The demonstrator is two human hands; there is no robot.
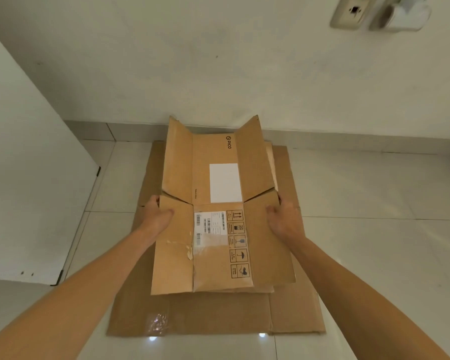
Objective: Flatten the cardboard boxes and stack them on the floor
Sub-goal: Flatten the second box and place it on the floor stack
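A flattened brown cardboard box (218, 250) with a white label and shipping stickers lies in front of me, its far side flaps tilted upward. My left hand (157, 213) grips its left flap edge, thumb on top. My right hand (283, 216) grips the right flap edge the same way. Under it lies a larger flattened cardboard sheet (213, 315) on the tiled floor (374, 255), and the edge of another flat box (270, 157) shows between them on the right.
A white wall (218, 61) stands just beyond the boxes, with a socket plate (351, 11) high on the right. A white board or panel (24, 178) leans at the left. Pale floor tiles spread to both sides.
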